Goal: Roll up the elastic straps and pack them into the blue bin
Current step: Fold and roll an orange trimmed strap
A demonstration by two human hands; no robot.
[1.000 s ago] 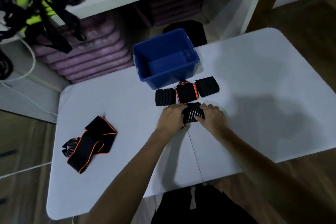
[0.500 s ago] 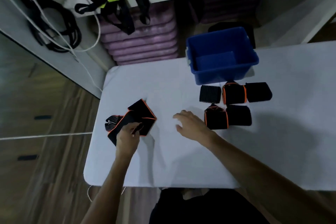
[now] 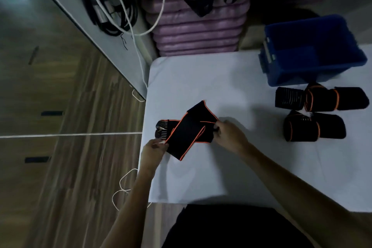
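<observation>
Pinching a loose black orange-edged elastic strap (image 3: 189, 131) with both my left hand (image 3: 153, 152) and right hand (image 3: 228, 135), I am working on the white table (image 3: 231, 86); rolled black straps (image 3: 314, 128) are lying near the blue plastic bin (image 3: 281, 75), purple mats (image 3: 197, 32) behind.

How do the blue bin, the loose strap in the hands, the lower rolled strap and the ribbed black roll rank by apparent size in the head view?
1. blue bin
2. loose strap, half unfolded
3. lower rolled strap
4. ribbed black roll

The strap lies nearer the camera, but the bin still looks plainly larger.
</observation>
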